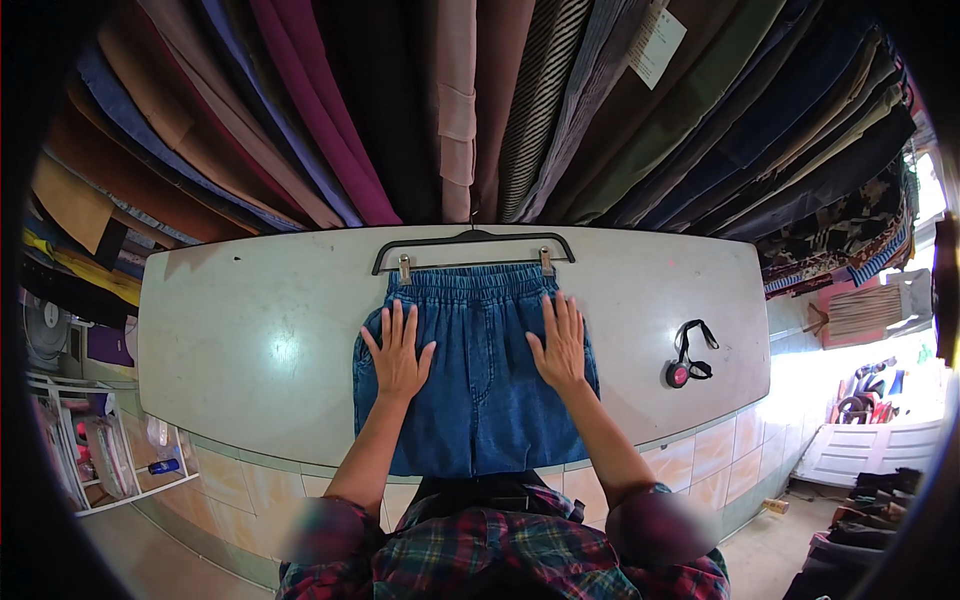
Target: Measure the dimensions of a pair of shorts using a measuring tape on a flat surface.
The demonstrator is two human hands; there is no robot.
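A pair of blue denim shorts with a gathered elastic waistband (478, 370) lies flat on the pale grey, smooth-topped table (260, 340), waistband away from the person and leg hems hanging just over the near edge. The waistband is clipped by two metal clips to a black plastic clip hanger (473, 243), which lies on the table at 12 o'clock of the shorts, its hook pointing toward the hanging clothes.

The left hand (397, 355) lies palm down on the left half of the shorts, fingers spread wide and pointing toward 12 o'clock; it grips nothing and only presses flat on the cloth. The right hand (560, 345) lies the same way on the right half, fingers spread and flat, its thumb pointing inward toward the middle seam, with nothing held. The two hands are well apart, with the front seam of the shorts between them.

At 3 o'clock of the shorts, well apart from the right hand, a small round red and black tape measure with a black strap (686, 362) rests on the table.

Beyond the far edge of the table, a dense row of hanging trousers in maroon, brown, blue, striped grey and green (480, 100) fills the top of the view, and a white paper tag (657, 42) hangs among them. The table's front is faced with cream tiles (700, 465). At 8 o'clock a white wire rack (95, 450) stands on the floor.
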